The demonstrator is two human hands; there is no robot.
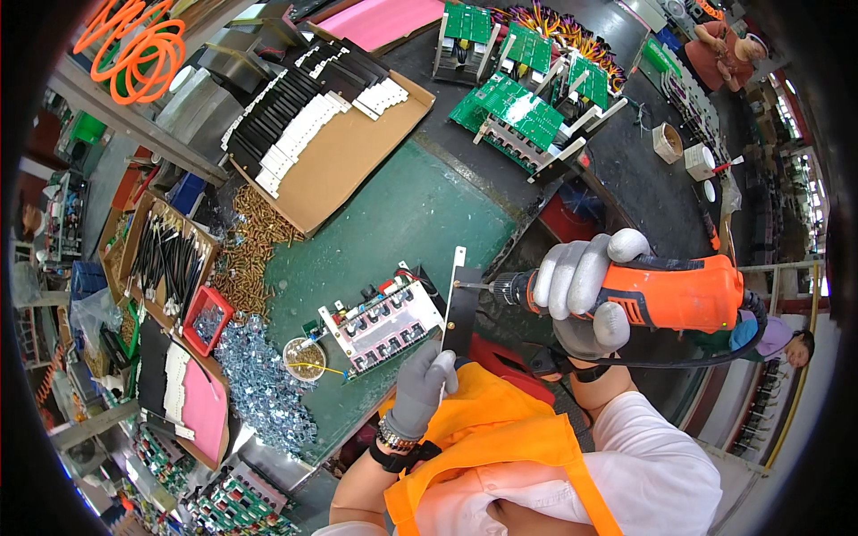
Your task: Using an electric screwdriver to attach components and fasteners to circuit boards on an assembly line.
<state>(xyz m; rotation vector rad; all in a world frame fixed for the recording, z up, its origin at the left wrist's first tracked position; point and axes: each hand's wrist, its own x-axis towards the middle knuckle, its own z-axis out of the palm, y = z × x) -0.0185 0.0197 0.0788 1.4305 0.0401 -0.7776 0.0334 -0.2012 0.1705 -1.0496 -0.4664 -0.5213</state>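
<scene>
My gloved left hand (422,389) is closed on the lower end of a narrow black panel with a white edge (459,314), which stands at the bench edge. My right hand (579,275), in a grey-white glove, grips an orange power screwdriver (672,293) from the right. The bit points left and its tip meets the panel's upper part. Just left of the panel lies a circuit board assembly (379,323) with a pale plate and rows of black components. Whether panel and assembly are joined I cannot tell.
A green-topped bench (375,214) bears a cardboard tray (357,174) of black-and-white panels, brass-coloured screws (255,250), silvery hardware (255,366) and a small cup (304,359). Green circuit boards (523,107) stand at the back. The screwdriver's black cable (693,360) loops near my right arm.
</scene>
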